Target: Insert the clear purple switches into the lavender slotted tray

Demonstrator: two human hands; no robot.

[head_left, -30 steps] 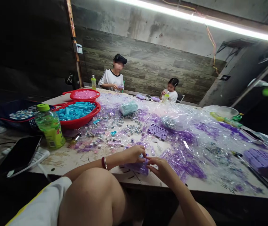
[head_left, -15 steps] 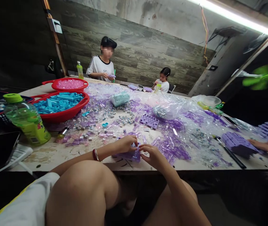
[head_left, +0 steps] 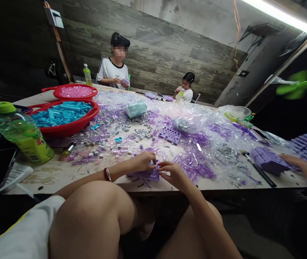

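At the near table edge, a flat purple plastic piece lies beneath my hands, partly covered by them. My left hand, with a red band and a bangle at the wrist, is closed in a pinch over its right part. From the other side my right hand meets it, thumb and forefinger pinched close to the left fingertips. Whatever small thing sits between the fingertips is too small to name. Just beyond lie loose clear-purple strips and a purple slotted panel.
Red baskets hold blue parts and pink parts. A green-capped bottle stands at left. Purple stacked panels and a black-handled tool lie at right, near another person's hand. Two people sit across the table.
The whole view has shifted slightly, so the table appears a little higher and further left. Both my hands stay pinched together over the purple piece, with only slight finger movement.
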